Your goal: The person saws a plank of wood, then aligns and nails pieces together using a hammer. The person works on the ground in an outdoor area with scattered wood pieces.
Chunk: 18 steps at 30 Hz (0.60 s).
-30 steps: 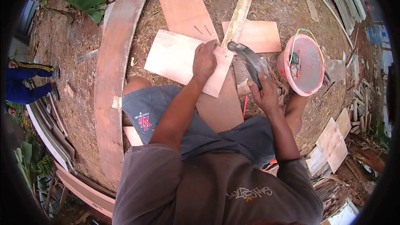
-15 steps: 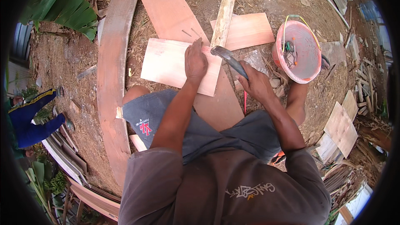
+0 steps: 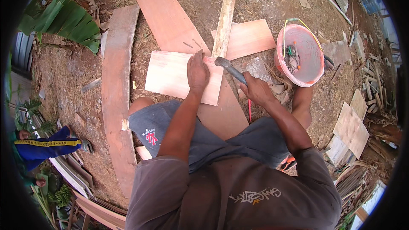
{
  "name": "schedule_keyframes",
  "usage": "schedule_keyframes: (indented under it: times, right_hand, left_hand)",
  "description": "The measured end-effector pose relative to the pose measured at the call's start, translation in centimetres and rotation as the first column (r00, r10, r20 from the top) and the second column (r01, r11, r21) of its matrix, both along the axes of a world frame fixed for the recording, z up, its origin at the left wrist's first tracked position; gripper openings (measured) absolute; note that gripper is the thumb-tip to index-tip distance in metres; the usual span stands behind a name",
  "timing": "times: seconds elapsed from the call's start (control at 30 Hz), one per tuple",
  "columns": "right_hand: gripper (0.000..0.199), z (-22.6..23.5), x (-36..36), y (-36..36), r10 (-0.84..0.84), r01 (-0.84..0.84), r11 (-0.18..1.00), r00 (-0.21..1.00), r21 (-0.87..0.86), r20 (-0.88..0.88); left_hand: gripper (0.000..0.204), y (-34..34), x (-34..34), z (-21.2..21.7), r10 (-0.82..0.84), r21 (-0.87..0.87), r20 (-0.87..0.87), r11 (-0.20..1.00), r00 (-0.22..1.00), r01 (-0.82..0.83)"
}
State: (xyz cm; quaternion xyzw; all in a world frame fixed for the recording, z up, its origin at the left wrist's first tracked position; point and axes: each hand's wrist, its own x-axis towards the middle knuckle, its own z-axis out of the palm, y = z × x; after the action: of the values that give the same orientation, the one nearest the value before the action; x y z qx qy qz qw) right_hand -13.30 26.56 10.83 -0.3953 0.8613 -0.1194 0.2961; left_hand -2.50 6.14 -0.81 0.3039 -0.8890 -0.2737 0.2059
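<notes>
My left hand point(image 3: 198, 76) rests on a pale plywood board point(image 3: 166, 74), its fingers together and closed over the board's far edge. Whether a nail is also between the fingertips is too small to tell. My right hand point(image 3: 257, 89) grips a hammer point(image 3: 232, 70) by its dark handle. The hammer head is close to the board's far right corner, beside the near end of a long wooden batten point(image 3: 226, 17). Two nails point(image 3: 191, 44) lie on the reddish plank point(image 3: 166, 12) just beyond my left fingertips.
A pinkish bucket point(image 3: 279, 61) with a yellow handle and small tools inside stands at the right. Another plywood piece point(image 3: 251, 38) lies beyond the board. At the left are a long curved-looking plank point(image 3: 119, 59) and a person in blue trousers point(image 3: 47, 147). Scrap wood point(image 3: 351, 130) lies far right.
The whole view has shifted slightly. My left hand stays on the board, and the hammer remains near its corner. At the left, the other person's legs have moved.
</notes>
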Motion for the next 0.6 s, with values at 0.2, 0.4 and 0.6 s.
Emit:
schedule_keyframes:
  times: [0.2,0.4,0.6]
  right_hand:
    - [0.046,3.4,0.2,2.1,-0.062,0.094,0.699,0.996,-0.709,0.070]
    - [0.039,-0.5,0.2,1.0,0.159,-0.063,0.699,0.985,-0.713,0.069]
    - [0.035,1.4,0.2,1.9,-0.119,0.169,0.878,0.983,-0.447,0.137]
  left_hand:
    - [0.043,-0.2,0.2,-0.5,-0.014,-0.038,-0.010,0.999,1.000,0.014]
    - [0.044,-0.3,0.0,-0.3,-0.009,0.010,-0.002,1.000,1.000,0.009]
    - [0.045,-0.2,-0.2,0.1,-0.007,0.050,0.051,0.999,0.999,0.004]
